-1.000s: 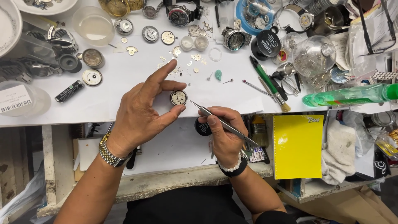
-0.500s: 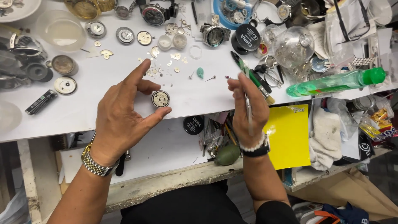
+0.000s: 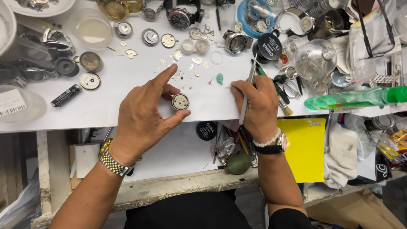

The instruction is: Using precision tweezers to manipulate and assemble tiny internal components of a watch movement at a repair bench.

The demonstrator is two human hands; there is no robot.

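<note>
The white work table [image 3: 127, 101] fills the top of the view, and its far edge and both ends are cut off, so many things on it show only in part. Below the table's front edge is a lower shelf, with a yellow card [image 3: 306, 148] on it and the person's dark lap under that. A green plastic bottle [image 3: 360, 98] lies on its side at the table's right end, and its cap runs out of view. A clear round tub [image 3: 90, 26] stands at the far left of the table.

The left hand [image 3: 142, 114] is at the table's front edge. Its thumb and middle finger are pinched on a small round watch part [image 3: 180, 101], and the first finger points up, away from it. The right hand [image 3: 256, 106] is just right of that, also at the front edge. It is closed around thin metal tweezers [image 3: 246, 95], which stick up past the fingers. The tips are hard to see; they may be together.

Tiny gears and screws [image 3: 186, 70] lie loose just beyond the watch part, too small to tell apart.
</note>
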